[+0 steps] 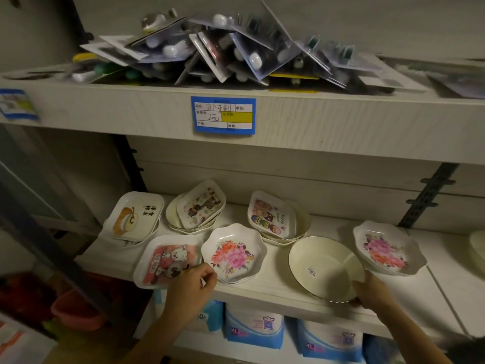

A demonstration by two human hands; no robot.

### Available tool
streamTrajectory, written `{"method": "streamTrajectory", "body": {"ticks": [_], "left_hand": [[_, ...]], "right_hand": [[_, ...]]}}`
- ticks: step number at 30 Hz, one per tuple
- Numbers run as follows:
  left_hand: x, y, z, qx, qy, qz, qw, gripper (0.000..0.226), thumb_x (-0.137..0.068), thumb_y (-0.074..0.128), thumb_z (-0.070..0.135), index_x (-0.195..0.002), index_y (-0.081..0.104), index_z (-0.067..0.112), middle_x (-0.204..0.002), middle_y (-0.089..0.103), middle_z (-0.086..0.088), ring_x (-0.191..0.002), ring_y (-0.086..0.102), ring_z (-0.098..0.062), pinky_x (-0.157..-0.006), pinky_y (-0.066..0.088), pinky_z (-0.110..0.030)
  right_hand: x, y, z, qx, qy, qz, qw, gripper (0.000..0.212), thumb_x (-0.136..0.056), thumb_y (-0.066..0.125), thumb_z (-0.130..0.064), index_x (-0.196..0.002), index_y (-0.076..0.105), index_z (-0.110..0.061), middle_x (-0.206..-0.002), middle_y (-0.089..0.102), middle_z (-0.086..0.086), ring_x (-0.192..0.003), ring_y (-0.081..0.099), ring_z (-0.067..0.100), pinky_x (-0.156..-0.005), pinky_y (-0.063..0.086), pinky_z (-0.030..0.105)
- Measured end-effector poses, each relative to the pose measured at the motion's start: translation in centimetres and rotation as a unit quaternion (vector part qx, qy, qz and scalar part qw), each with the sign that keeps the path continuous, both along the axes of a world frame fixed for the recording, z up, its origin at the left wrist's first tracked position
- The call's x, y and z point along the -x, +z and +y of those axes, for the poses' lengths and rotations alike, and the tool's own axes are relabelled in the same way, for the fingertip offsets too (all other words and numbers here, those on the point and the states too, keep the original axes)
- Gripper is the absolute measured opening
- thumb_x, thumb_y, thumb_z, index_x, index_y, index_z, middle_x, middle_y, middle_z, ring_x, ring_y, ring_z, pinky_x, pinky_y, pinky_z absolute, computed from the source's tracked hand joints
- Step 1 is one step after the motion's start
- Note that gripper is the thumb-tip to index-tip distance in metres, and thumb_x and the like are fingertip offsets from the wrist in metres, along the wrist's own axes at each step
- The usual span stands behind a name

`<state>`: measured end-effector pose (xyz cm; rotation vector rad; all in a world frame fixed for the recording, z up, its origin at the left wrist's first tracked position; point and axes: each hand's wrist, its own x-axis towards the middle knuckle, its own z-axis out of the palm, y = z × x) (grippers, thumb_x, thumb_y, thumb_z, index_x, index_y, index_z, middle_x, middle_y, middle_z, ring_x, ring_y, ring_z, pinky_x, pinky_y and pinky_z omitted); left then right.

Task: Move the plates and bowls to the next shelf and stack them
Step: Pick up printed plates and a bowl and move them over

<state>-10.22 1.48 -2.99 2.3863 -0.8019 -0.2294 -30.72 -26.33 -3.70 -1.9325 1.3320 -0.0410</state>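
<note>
Middle shelf (275,285) carrying loose plates and small stacks, near front edge. Right hand (374,291) pinching near rim of plain cream bowl (326,266), tilted, far edge on shelf beside floral plate (388,248). Left hand (193,283) narrowly closed at corner of pink cartoon plate (168,261), apparently pinching rim; firm grip not confirmed. Second floral plate (233,252) just beside, topping a short stack. Further stacks behind: teacup plate (135,216), figure plate (200,204), owl plate (271,215). Judged light, stiff, glossy, likely slippery, probably melamine; chipping possible if dropped. Grip at rim, thumb above, fingers beneath. Nothing held inside any dish; only a sticker in the cream bowl
</note>
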Motion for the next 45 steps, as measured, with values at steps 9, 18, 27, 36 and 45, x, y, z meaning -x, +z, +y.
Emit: {"method": "streamTrajectory", "body": {"ticks": [9, 18, 27, 36, 45], "left_hand": [[-2.0, 2.3, -7.1, 0.060, 0.021, 0.019, 0.998, 0.020, -0.093, 0.047, 0.030, -0.091, 0.061, 0.015, -0.078, 0.064, 0.002, -0.066, 0.060, -0.014, -0.056, 0.046, -0.023], [-7.6, 1.5, -17.0, -0.154, 0.017, 0.032, 0.987, 0.065, -0.086, 0.037, 0.060, -0.111, 0.060, 0.005, -0.115, 0.063, -0.021, -0.106, 0.059, -0.038, -0.093, 0.048, -0.043], [-7.3, 1.9, -17.7, -0.150, 0.036, 0.044, 0.987, 0.035, -0.094, 0.040, 0.017, -0.111, 0.060, -0.007, -0.116, 0.061, -0.026, -0.110, 0.056, -0.040, -0.092, 0.045, -0.042], [-6.2, 3.3, -12.8, -0.024, 0.009, 0.024, 0.999, 0.031, -0.095, 0.037, 0.010, -0.101, 0.059, -0.010, -0.101, 0.062, -0.028, -0.090, 0.057, -0.038, -0.075, 0.043, -0.038], [0.6, 4.6, -8.5, -0.010, -0.035, 0.039, 0.999, 0.028, -0.095, 0.041, 0.009, -0.101, 0.063, -0.009, -0.091, 0.065, -0.026, -0.077, 0.057, -0.033, -0.069, 0.042, -0.034]], "right_hand": [[2.3, 2.7, 0.3, 0.031, 0.023, -0.038, 0.999, 0.027, -0.096, 0.043, -0.011, -0.070, 0.051, -0.012, -0.043, 0.058, 0.000, -0.047, 0.056, 0.014, -0.049, 0.039, 0.020], [3.6, 4.6, 0.8, 0.042, 0.021, -0.022, 0.999, 0.022, -0.098, 0.039, -0.019, -0.078, 0.049, -0.019, -0.056, 0.063, 0.000, -0.049, 0.060, 0.009, -0.055, 0.049, 0.018], [4.6, 4.6, 0.9, 0.047, 0.002, -0.016, 0.999, 0.012, -0.096, 0.036, -0.019, -0.101, 0.046, -0.015, -0.060, 0.067, 0.004, -0.050, 0.064, 0.010, -0.055, 0.052, 0.018], [6.6, 5.2, 2.1, 0.047, -0.020, -0.041, 0.998, 0.019, -0.098, 0.035, -0.022, -0.110, 0.047, -0.013, -0.066, 0.061, -0.003, -0.047, 0.060, 0.007, -0.049, 0.046, 0.016], [12.8, 5.0, 1.9, 0.064, -0.022, -0.050, 0.996, 0.023, -0.097, 0.038, -0.022, -0.115, 0.049, -0.011, -0.077, 0.057, -0.002, -0.068, 0.060, 0.018, -0.073, 0.055, 0.033]]}}
